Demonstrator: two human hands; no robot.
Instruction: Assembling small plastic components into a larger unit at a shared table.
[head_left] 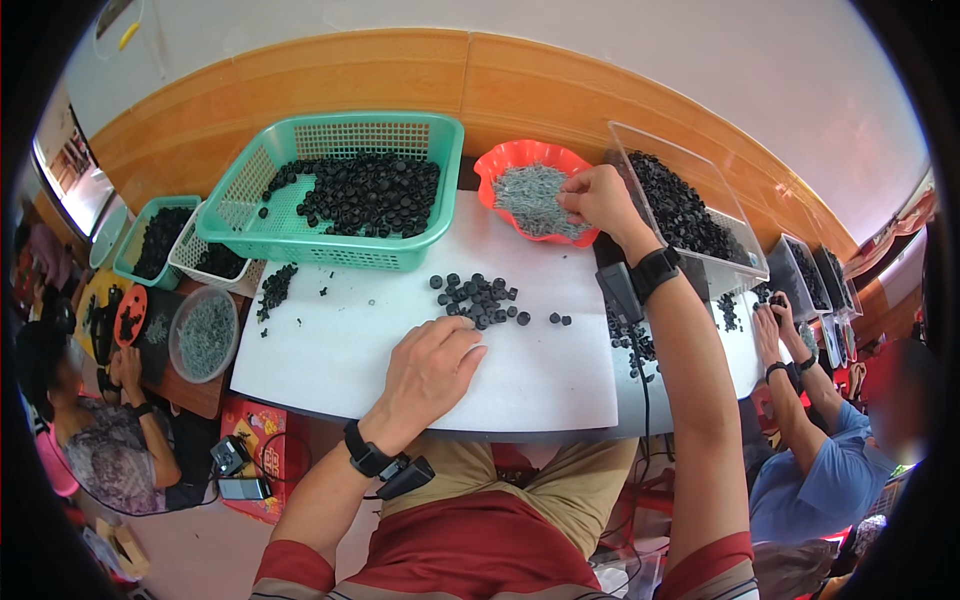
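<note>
My right hand [600, 203] reaches over a red wavy-rimmed bowl [487, 160] at the far side of the table. Its fingers are pinched together at the small grey pin-like pieces [535, 198] filling the bowl; what lies between the fingertips is too small to make out. My left hand [425, 372] rests palm down on a white sheet [540, 385], with thumb and forefinger apart and nothing visible between them. Its fingertips touch the near edge of a loose group of small round black caps [483, 300]. Two more caps [560, 319] lie to the right.
A green basket [330, 255] of black caps stands back left, beside small black parts [277, 285]. At the back right is a clear bin [745, 262] of black pieces. Co-workers sit left [105, 440] and right [815, 470]. A cable [643, 400] hangs near my right arm.
</note>
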